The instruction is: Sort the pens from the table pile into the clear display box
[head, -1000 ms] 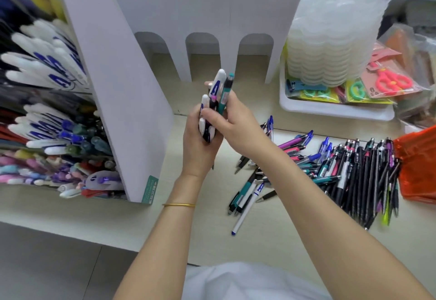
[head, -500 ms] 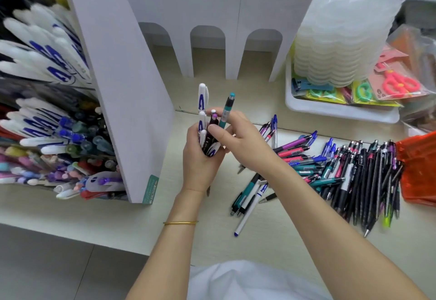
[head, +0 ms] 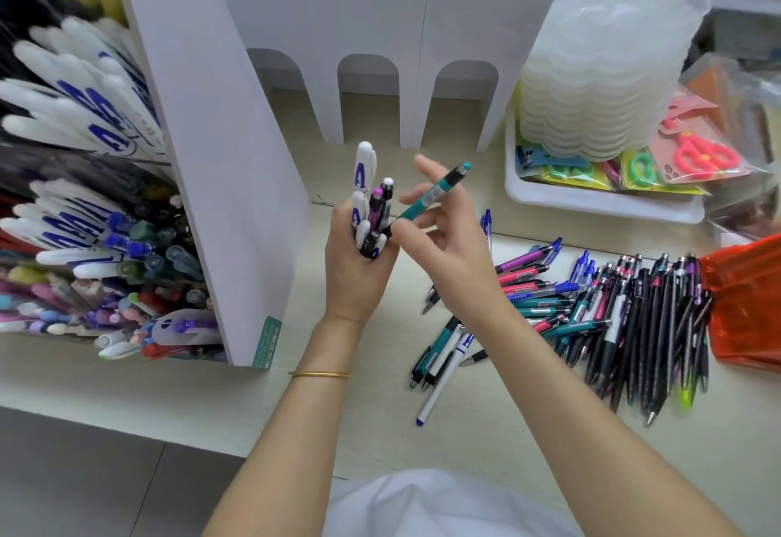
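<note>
My left hand (head: 357,272) grips a bunch of pens (head: 372,207) upright over the table, white ones with blue print and darker ones with purple tops. Beside it, my right hand (head: 439,236) pinches a teal pen (head: 435,192) that slants up to the right, apart from the bunch. The pile of pens (head: 613,312) lies spread on the table to the right of my right arm. The clear display box (head: 84,207) stands at the left, its tiers full of pens, with a white side panel (head: 219,164) facing my hands.
A stack of translucent trays (head: 600,67) sits in a white tray (head: 600,202) at the back right, with packaged scissors (head: 693,152). An orange bag (head: 748,304) lies at the right edge. A white arched divider (head: 380,29) stands behind my hands.
My right hand has drawn the teal pen out of the bunch and tilted it to the right. Both hands have sunk lower, nearer the table.
</note>
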`<state>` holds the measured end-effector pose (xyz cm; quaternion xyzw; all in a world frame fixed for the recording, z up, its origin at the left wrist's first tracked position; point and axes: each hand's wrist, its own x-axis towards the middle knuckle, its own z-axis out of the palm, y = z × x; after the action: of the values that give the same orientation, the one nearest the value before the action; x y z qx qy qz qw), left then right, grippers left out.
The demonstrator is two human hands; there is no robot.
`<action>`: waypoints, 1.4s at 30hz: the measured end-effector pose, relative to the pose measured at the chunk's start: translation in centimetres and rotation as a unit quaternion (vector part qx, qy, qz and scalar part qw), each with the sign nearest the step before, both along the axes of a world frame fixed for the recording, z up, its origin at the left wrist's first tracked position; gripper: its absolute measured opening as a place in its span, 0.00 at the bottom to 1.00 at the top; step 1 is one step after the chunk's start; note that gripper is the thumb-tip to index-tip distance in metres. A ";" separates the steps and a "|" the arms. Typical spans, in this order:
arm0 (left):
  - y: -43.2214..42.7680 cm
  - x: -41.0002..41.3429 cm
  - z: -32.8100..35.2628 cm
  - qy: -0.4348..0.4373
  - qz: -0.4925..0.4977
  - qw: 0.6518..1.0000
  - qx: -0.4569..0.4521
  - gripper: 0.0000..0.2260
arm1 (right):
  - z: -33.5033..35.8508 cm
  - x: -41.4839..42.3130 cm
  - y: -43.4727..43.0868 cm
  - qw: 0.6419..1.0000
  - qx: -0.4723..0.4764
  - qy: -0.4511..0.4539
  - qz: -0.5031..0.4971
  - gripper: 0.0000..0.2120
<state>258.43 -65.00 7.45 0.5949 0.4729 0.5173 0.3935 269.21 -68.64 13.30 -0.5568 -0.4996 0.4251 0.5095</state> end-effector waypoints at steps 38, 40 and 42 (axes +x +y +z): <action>-0.6 -0.7 -0.8 -0.013 0.028 0.993 -0.111 0.09 | 0.1 -1.6 1.8 0.959 -0.080 -0.215 0.165 0.17; -0.2 -1.1 -1.1 0.044 0.047 0.992 -0.110 0.17 | 0.0 -1.7 2.1 0.961 -0.084 -0.202 0.167 0.18; 0.4 -1.3 -1.3 0.073 0.035 0.993 -0.084 0.06 | -0.1 -1.8 2.4 0.968 -0.077 -0.179 0.158 0.14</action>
<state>257.18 -64.62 6.11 0.5790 0.5627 0.4445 0.3880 267.39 -66.28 13.20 -0.5750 -0.6303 0.4310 0.2938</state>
